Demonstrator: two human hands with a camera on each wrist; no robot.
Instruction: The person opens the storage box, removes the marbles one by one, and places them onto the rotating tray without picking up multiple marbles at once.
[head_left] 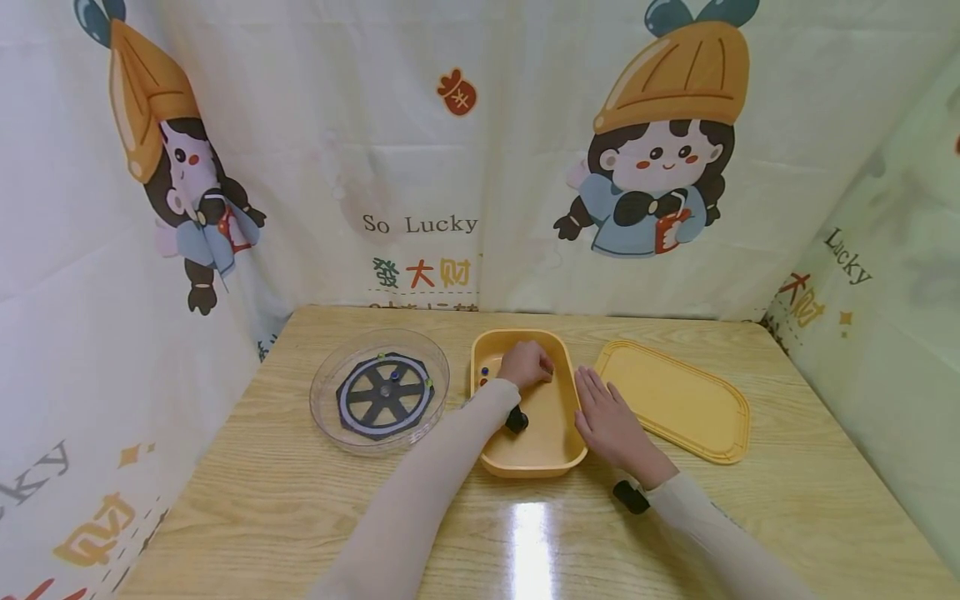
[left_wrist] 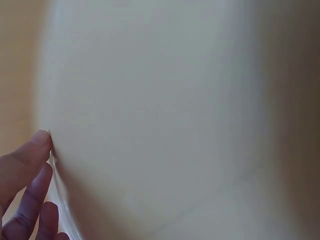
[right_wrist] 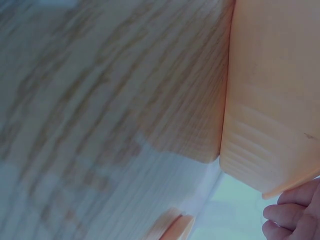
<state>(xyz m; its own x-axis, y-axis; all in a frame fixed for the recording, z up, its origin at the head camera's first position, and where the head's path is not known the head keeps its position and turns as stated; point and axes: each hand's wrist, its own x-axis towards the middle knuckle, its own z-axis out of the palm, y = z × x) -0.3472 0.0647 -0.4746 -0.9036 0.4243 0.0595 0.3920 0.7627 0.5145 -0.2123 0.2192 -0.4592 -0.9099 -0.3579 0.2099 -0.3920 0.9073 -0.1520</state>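
Observation:
A yellow-orange rectangular box (head_left: pixel 534 463) stands in the middle of the table. My left hand (head_left: pixel 527 364) reaches inside it, fingers bent and tips low by the right wall. In the left wrist view, the fingers (left_wrist: pixel 30 185) lie against a thin pale edge; whether anything small is between them cannot be made out. A small blue ball (head_left: pixel 485 371) and a reddish ball (head_left: pixel 483 382) lie at the box's left side. My right hand (head_left: pixel 613 423) lies along the box's right side with fingers extended, and its fingers touch near the rim in the right wrist view.
Left of the box is a clear round dish (head_left: pixel 321 417) holding a dark spoked wheel (head_left: pixel 384 395) with a pale ring. Several small balls, blue and yellow-green, sit on the wheel. A yellow lid (head_left: pixel 682 400) lies at the right. A printed curtain (head_left: pixel 517 167) hangs behind the table.

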